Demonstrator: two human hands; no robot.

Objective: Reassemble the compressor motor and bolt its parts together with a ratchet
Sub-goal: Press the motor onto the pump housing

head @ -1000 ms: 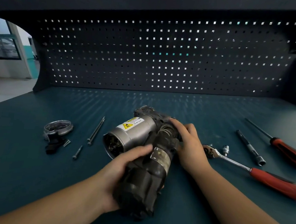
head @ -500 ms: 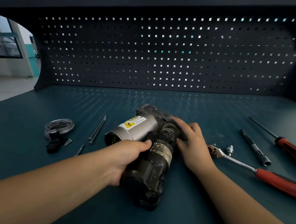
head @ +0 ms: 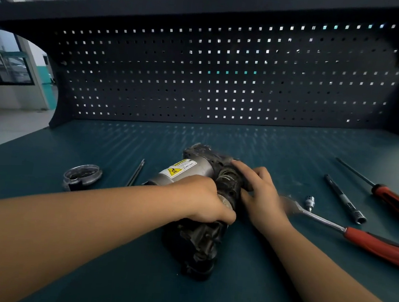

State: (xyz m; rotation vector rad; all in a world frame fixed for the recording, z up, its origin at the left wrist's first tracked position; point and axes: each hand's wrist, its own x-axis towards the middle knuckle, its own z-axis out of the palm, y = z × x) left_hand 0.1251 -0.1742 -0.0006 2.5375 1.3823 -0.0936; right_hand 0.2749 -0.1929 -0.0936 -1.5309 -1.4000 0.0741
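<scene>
- We see the compressor motor (head: 193, 168), a silver-grey cylinder with a yellow warning label joined to a grimy black cast housing, lying on its side near the middle of the dark teal bench top (head: 279, 148).
- The left hand (head: 204, 201) comes across from the left and grips the motor where the cylinder meets the housing, with its fingers curled down over the top.
- The right hand (head: 263, 198) holds the motor's right side, its fingers bent over the dark far end beside a coiled, spring-like part and its thumb against the casing.
- The red-handled chrome ratchet (head: 360, 239) lies flat on the bench just right of the right hand. Its head is blurred and partly behind that hand, so we cannot tell whether they touch.
- A small chrome socket (head: 309, 202) stands just beyond the ratchet's shank.
- Further right lie a slim dark extension bar (head: 344, 197) and a red-handled screwdriver (head: 394, 202), both angled away from us.
- Left of the motor, thin long bolts (head: 137, 172) lie close together; we count 2, though they nearly overlap.
- Further left sits a round, shallow metal end cap (head: 83, 175).
- A dark perforated back panel (head: 224, 85) rises behind the bench.
</scene>
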